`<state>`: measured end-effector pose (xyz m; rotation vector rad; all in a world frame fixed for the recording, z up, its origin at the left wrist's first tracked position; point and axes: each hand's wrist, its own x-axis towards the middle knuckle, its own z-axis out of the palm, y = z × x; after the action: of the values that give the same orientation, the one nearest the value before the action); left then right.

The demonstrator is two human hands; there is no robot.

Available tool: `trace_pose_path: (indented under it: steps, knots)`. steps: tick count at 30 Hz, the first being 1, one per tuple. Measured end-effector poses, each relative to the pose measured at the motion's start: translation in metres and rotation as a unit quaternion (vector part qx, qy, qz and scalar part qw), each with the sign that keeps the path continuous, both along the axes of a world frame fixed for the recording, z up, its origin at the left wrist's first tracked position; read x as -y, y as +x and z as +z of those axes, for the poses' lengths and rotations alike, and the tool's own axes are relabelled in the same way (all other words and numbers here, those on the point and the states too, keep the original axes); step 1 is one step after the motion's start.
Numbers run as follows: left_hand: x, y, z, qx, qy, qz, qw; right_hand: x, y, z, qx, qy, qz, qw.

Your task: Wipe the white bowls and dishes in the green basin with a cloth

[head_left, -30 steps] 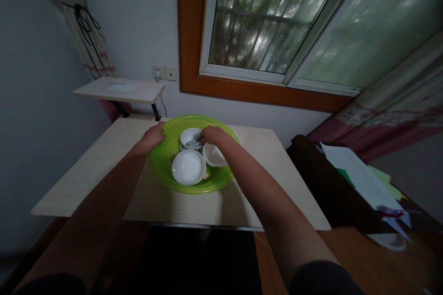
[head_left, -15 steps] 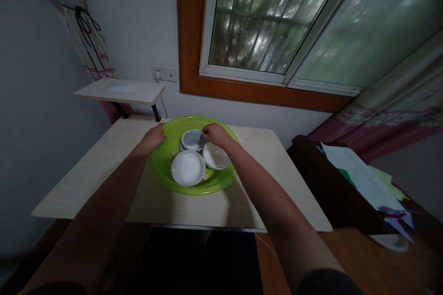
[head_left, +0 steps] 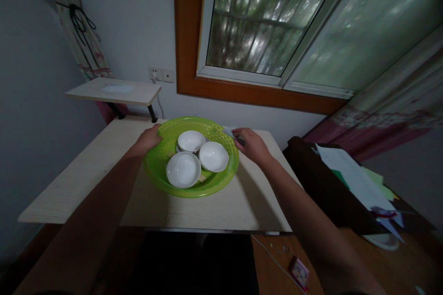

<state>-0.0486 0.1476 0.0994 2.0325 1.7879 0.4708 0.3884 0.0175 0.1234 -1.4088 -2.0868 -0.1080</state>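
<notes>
A round green plastic basin (head_left: pixel 157 173) rests on the light wooden table. My left hand (head_left: pixel 148 139) grips its left rim, fingers closed over the edge. Inside sit three white bowls in plain sight: a back bowl (head_left: pixel 191 141), which appears stacked on another, a right bowl (head_left: pixel 213 156) and a front bowl (head_left: pixel 183 170). A wooden utensil (head_left: pixel 202 178) lies partly hidden beneath the front one. Just past the basin's right rim, my right hand (head_left: pixel 254 145) is closed on the dark handle of a knife (head_left: pixel 228 132), its greyish blade pointing left.
The tabletop (head_left: pixel 97 170) carries a small raised shelf (head_left: pixel 114 90) with a paper label at the back left. Wall and window stand behind. A dark brown piece of furniture (head_left: pixel 321 184) with papers is on the right. A white cable (head_left: pixel 273 260) runs along the floor.
My right hand has moved right with the knife, from above the back bowl out to the basin's right rim. My left hand stays on the left rim.
</notes>
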Motion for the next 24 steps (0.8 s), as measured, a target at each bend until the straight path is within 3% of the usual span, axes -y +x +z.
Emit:
trace_pose_path:
  steps: [4, 10, 24]
  knots:
    - [0.0, 0.0, -0.001, 0.008, 0.001, 0.002, 1.0, 0.023, -0.003, -0.018, 0.064, -0.09, 0.064, 0.992]
    - [-0.001, -0.001, -0.001, -0.01, 0.006, 0.0, 1.0, 0.029, -0.003, -0.026, 0.078, -0.091, 0.116, 0.986]
    - [-0.004, -0.005, -0.006, -0.014, 0.03, -0.026, 0.999, -0.031, -0.024, -0.009, 0.209, -0.138, 0.077, 0.965]
